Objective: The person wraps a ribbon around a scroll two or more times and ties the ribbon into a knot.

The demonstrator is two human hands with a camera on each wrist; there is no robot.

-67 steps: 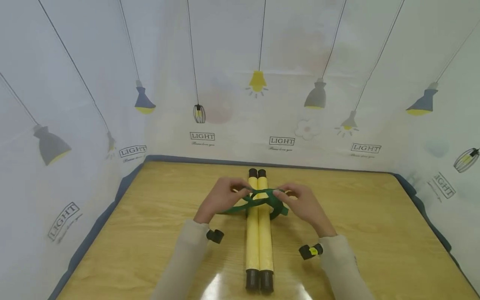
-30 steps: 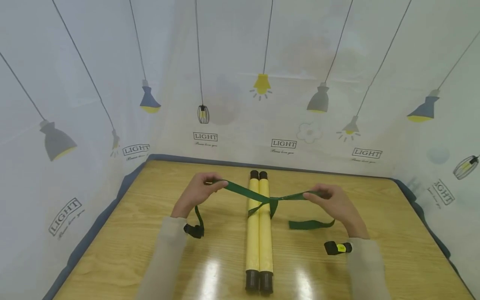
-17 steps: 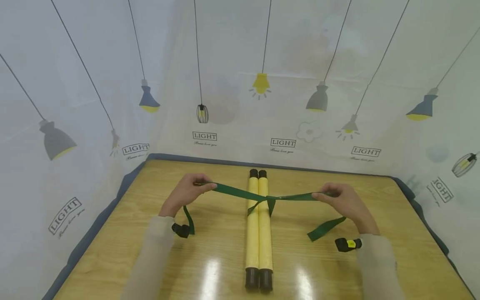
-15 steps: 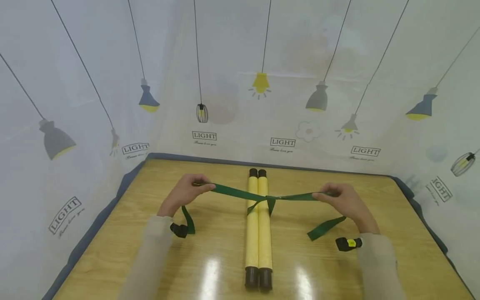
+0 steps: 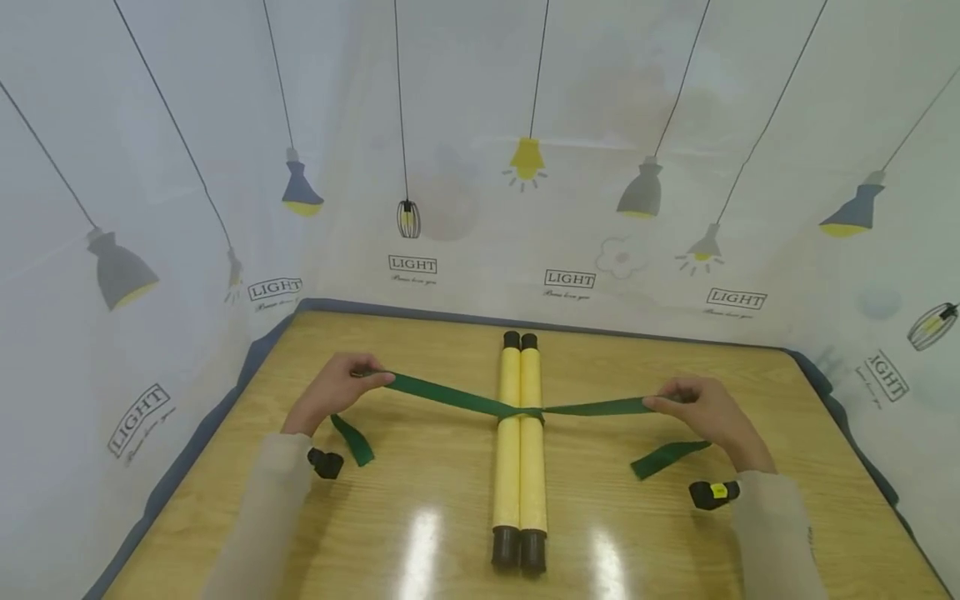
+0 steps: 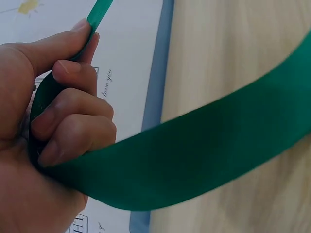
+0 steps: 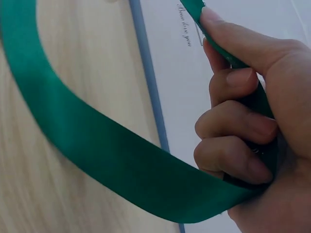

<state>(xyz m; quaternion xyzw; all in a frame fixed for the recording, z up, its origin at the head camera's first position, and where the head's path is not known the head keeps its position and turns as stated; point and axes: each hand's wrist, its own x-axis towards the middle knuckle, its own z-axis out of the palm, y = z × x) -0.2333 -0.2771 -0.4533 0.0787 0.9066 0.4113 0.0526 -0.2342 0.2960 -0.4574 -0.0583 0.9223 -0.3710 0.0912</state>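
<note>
Two yellow sticks [image 5: 520, 483] with dark end caps lie side by side on the table. A green ribbon [image 5: 442, 396] crosses around them at their upper middle, stretched out to both sides. My left hand [image 5: 330, 390] pinches one length between thumb and index finger, the other fingers curled over it in the left wrist view. My right hand [image 5: 708, 410] grips the opposite length the same way; in the right wrist view the ribbon [image 7: 121, 165] runs through the palm. A loose ribbon end hangs below each hand. The ribbon's underside beneath the sticks is hidden.
The wooden table [image 5: 420, 500] has a blue-grey border [image 5: 450, 317] at its back edge. Behind it stands a white wall covering [image 5: 465, 125] printed with lamps and the word LIGHT. Small black wrist cameras sit at both sleeves.
Both hands have moved from close over the sticks outward to either side, drawing the ribbon straight. The loops near the crossing have shrunk, and the crossing now lies low against the sticks.
</note>
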